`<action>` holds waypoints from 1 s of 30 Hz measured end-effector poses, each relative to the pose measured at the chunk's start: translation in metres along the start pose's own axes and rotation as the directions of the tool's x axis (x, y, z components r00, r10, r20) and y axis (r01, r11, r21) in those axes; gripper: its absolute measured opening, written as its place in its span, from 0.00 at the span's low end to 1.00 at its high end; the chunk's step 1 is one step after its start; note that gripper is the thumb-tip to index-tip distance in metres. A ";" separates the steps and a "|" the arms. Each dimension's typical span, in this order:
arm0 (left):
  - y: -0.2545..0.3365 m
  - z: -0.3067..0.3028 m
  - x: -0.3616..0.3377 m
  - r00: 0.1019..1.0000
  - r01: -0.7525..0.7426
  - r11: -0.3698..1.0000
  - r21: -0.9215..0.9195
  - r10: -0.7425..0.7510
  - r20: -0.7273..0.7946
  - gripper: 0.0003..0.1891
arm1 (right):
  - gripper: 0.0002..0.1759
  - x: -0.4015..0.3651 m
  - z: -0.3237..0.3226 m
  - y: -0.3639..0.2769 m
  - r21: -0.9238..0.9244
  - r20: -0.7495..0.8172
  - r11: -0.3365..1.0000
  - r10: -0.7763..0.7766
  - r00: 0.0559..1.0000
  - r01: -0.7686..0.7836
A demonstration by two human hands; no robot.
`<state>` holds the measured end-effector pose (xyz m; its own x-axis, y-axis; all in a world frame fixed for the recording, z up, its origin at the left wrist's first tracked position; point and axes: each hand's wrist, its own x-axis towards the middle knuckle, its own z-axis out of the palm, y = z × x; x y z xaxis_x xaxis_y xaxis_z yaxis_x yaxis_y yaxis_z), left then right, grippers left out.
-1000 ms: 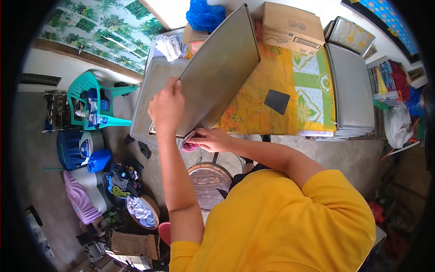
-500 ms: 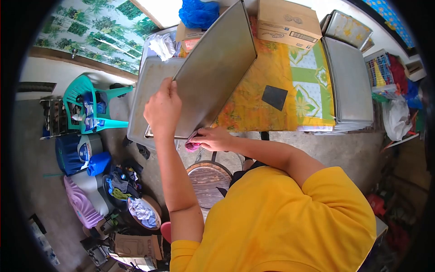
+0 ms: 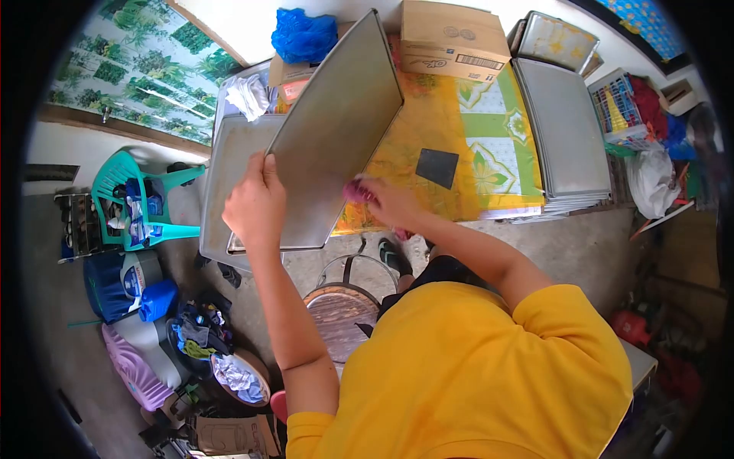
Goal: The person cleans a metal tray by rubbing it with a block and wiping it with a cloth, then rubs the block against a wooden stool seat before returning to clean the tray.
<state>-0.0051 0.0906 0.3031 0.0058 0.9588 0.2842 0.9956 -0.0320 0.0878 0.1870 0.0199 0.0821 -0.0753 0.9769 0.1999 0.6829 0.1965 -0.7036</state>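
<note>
My left hand [image 3: 254, 205] grips the near left edge of a large grey metal tray [image 3: 336, 130], which is tilted up on its side over the table. My right hand [image 3: 384, 200] holds a pink cloth [image 3: 354, 190] against the tray's right edge, near the yellow floral tablecloth [image 3: 451, 115]. Another flat tray [image 3: 223, 172] lies under the tilted one at the table's left end.
A black square pad [image 3: 437, 167] lies on the tablecloth. A stack of trays [image 3: 556, 134] fills the table's right side, a cardboard box [image 3: 453, 40] stands at the back. A round wooden stool [image 3: 339, 310] is below me; a teal chair [image 3: 134, 195] and clutter lie left.
My right hand with the pink cloth has moved from the tray's bottom edge up and right along its side. The view has shifted slightly.
</note>
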 end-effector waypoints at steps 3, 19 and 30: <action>0.002 0.005 0.001 0.999 0.001 1.000 0.032 0.000 -0.053 0.17 | 0.27 0.017 -0.046 0.029 -0.155 -0.072 0.951 0.260 0.963 -0.268; 0.027 0.007 -0.015 0.943 -0.134 0.991 0.026 0.136 -0.305 0.20 | 0.43 -0.012 -0.074 0.121 -0.553 -0.039 0.820 0.148 0.988 -0.144; 0.049 0.004 -0.017 0.878 -0.328 0.942 -0.062 0.281 -0.387 0.18 | 0.50 -0.015 -0.087 0.131 -0.452 -0.097 0.758 0.482 0.871 -0.470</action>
<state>0.0444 0.0740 0.2988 0.2484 0.7239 0.6436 0.9307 -0.3625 0.0486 0.3405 0.0232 0.0461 0.3345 0.9372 -0.0989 0.8814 -0.3483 -0.3191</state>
